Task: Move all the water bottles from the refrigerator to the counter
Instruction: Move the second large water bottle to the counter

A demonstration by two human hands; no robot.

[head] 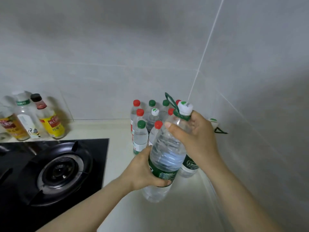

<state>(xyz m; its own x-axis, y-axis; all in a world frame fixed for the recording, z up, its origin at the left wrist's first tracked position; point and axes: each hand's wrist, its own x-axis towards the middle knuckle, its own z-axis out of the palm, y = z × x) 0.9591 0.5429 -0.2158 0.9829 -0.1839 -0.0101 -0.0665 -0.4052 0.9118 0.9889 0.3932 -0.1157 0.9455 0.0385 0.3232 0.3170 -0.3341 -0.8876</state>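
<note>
A row of condiment bottles (pixel 50 121) stands at the far left against the pale grey tiled wall (pixel 117 56), on a cream counter (pixel 118 148). In front of them a black glass gas hob (pixel 55 168) fills the lower left, with 1 round burner under a dark pan support. To the right of the hob the counter runs into the corner where 2 tiled walls meet.

In that corner stands a tight cluster of small water bottles (pixel 141 136), upright, with red, green and white caps. Just in front of the cluster, a large water bottle (pixel 167 151) with a green label and a white cap is held tilted, its cap leaning towards the corner. A green carry loop sticks up from its neck. Its base sits low over the counter; whether it touches cannot be told.

The left hand (pixel 142 171) comes up from the lower left on a bare forearm and wraps its fingers round the green label. The right hand (pixel 195 136) reaches in from the lower right and grips the bottle's shoulder below the cap, thumb across the front. Behind that hand a second large bottle (pixel 189 166) stands on the counter by the right wall.
</note>
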